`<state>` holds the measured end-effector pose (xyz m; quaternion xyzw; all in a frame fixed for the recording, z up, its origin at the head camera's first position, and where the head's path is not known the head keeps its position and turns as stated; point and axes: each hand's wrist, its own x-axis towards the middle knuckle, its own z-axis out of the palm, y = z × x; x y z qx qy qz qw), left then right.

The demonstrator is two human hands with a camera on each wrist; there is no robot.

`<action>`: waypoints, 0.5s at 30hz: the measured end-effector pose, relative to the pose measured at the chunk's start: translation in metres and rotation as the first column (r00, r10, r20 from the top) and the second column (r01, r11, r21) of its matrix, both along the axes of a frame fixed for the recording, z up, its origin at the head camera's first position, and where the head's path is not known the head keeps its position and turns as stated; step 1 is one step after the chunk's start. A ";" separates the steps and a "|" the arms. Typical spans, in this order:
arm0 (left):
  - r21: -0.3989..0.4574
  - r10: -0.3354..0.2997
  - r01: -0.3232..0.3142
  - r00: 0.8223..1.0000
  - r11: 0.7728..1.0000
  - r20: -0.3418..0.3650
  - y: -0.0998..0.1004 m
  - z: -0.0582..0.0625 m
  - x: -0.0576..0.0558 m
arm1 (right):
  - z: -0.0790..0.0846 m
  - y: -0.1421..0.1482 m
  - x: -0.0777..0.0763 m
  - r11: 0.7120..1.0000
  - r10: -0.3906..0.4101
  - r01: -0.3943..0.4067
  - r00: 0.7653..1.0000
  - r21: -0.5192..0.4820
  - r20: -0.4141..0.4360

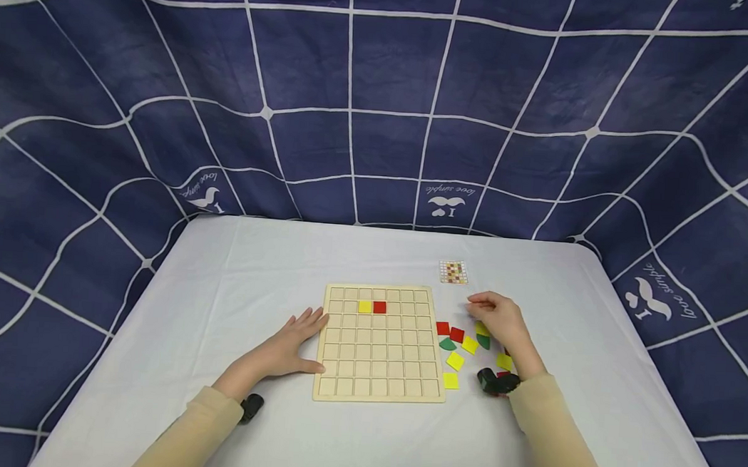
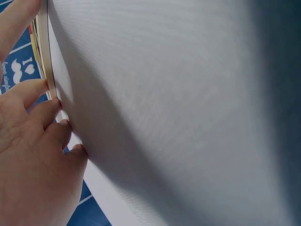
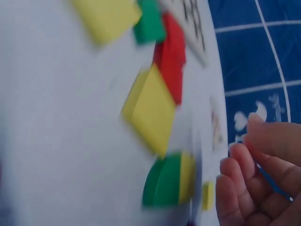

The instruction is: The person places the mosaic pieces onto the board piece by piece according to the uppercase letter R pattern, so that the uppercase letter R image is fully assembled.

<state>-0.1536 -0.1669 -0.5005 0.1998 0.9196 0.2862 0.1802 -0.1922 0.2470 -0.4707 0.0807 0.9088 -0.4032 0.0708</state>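
Note:
A pale wooden grid board point(image 1: 380, 348) lies flat on the table in the head view. Side by side in one of its upper rows sit a yellow square tile point(image 1: 365, 306) and a red square tile point(image 1: 379, 307). My left hand point(image 1: 286, 346) touches the board's left edge, thumb and fingers spread; the left wrist view shows fingertips against that edge. To the right of the board, my right hand point(image 1: 500, 318) hovers near loose tiles, its fingers loosely bent. In the right wrist view nothing shows between thumb and fingers. Below it are a yellow tile point(image 3: 150, 113) and a green rounded tile point(image 3: 162, 181).
Several yellow, red and green tiles lie scattered right of the board, some partly under my right forearm. A small printed card point(image 1: 453, 272) with a coloured grid pattern lies beyond them. The white-covered table point(image 1: 270, 256) is backed by a dark blue checked curtain point(image 1: 385, 148).

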 end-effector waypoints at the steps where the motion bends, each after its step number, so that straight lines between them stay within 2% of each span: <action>1: 0.001 0.000 0.000 1.000 1.000 0.001 0.000 0.000 0.000 | -0.001 0.006 0.003 1.000 0.000 0.000 1.000 0.017 0.017; 6: 0.000 0.002 -0.002 1.000 1.000 0.004 0.001 0.001 0.000 | -0.008 0.024 0.013 0.996 0.014 -0.020 0.997 0.086 0.072; 15: -0.004 0.007 -0.007 1.000 1.000 0.000 0.002 0.002 0.000 | -0.015 0.026 0.016 0.986 0.064 -0.075 0.995 0.148 0.081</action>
